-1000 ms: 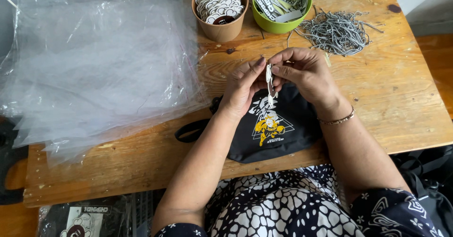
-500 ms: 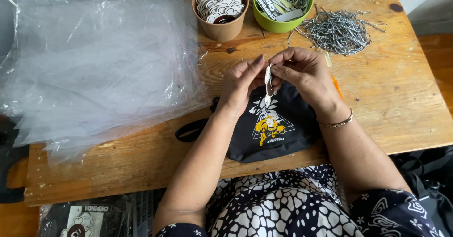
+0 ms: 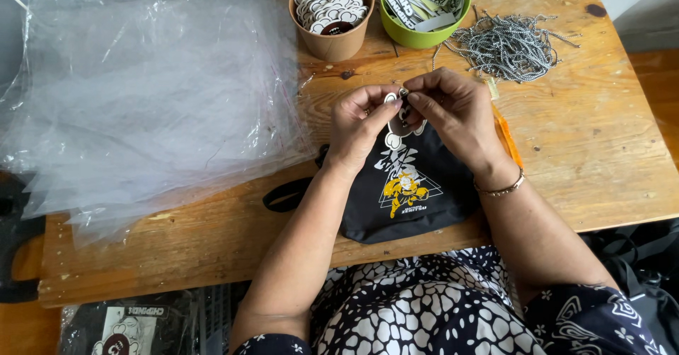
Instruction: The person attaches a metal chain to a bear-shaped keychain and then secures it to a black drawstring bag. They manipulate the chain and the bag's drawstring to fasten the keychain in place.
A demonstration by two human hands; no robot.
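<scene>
A black cloth bag [image 3: 410,192] with a white and yellow print lies on the wooden table [image 3: 601,150] in front of me. My left hand [image 3: 361,125] and my right hand [image 3: 453,111] meet above the bag's top edge. Together they pinch a small white cloud-shaped tag [image 3: 393,99] with a thin cord between the fingertips. Another white shape [image 3: 397,125] hangs just below the fingers, over the bag. A gold bracelet [image 3: 501,187] circles my right wrist.
A brown paper cup [image 3: 331,33] of white cloud tags and a green bowl [image 3: 423,38] of printed labels stand at the back. A pile of speckled cords [image 3: 506,44] lies to their right. Clear plastic bags [image 3: 141,100] cover the left. An orange object [image 3: 508,136] lies behind my right hand.
Both hands have drawn closer together and the tag now sits upright between the fingertips. The view has shifted slightly; the bag has stayed in place.
</scene>
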